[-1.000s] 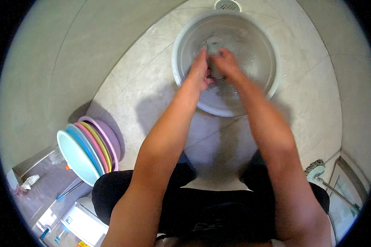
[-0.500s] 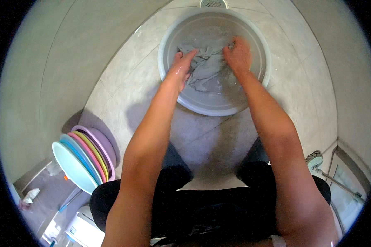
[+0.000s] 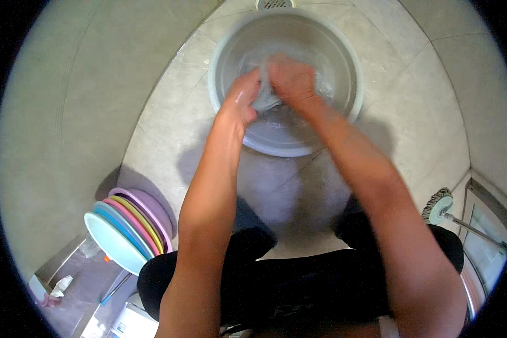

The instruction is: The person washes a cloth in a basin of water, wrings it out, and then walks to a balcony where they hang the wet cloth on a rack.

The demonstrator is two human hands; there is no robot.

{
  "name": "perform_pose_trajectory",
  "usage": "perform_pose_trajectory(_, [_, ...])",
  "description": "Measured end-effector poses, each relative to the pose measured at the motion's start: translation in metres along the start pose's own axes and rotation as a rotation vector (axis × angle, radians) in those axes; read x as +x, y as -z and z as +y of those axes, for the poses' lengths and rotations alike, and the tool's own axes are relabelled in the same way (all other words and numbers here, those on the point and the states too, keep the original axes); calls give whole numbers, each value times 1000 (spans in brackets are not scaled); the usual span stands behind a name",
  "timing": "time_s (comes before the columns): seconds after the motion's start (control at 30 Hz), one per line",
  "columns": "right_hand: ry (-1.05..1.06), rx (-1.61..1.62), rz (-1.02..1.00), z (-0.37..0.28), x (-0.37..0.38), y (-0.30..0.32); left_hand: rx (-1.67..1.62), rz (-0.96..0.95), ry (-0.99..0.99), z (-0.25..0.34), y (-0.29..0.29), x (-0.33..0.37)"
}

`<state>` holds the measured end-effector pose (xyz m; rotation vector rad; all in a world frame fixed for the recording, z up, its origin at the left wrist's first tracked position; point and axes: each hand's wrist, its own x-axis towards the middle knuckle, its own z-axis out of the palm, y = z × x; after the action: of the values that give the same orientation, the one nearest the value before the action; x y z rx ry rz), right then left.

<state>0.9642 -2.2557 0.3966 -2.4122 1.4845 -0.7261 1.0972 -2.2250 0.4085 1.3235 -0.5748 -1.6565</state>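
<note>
Right hand (image 3: 292, 78) drawn in beside the left hand (image 3: 243, 97), grey cloth (image 3: 267, 101) gathered between

Half a second ago the hands were well apart and the cloth lay spread between them; now the right hand has come left, and the cloth is bunched into a narrow fold. The work is inside the wide grey basin (image 3: 281, 152), toward its left half, with bright ripples that look like water around and below the hands. The right hand is curled and looks clamped on the upper part of the cloth, though motion blurs its fingers. The left hand lies against the cloth's left side, thumb side up; its fingers are partly hidden, so I cannot tell how firmly it grips.

My reading is that the step in hand is working the wet cloth by rubbing one part against another. From here, the next move calls for a steady left hand and a fresh hold by the right on another part of the fold, kept low over the basin so drips fall inside.

A round drain (image 3: 275, 4) sits just beyond the basin's far rim. Near left, a stack of coloured basins (image 3: 114, 243) leans on its side; near right is a round-headed brush (image 3: 442, 209) on a long handle.
</note>
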Motion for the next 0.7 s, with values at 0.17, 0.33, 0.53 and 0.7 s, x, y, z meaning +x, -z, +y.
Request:
perform_pose_trajectory(0.17, [-253, 0, 270, 63, -2, -35, 409, 360, -81, -6, -5, 7])
perform_pose_trajectory(0.33, [-405, 835, -62, -13, -8, -36, -323, 152, 178, -22, 3, 9])
perform_pose_trajectory(0.53, [-62, 555, 242, -63, -21, -3, -491, -76, 128, -42, 36, 21])
perform_pose_trajectory(0.7, [-110, 120, 161, -11, 10, -40, -132, 60, 94, -13, 92, 10])
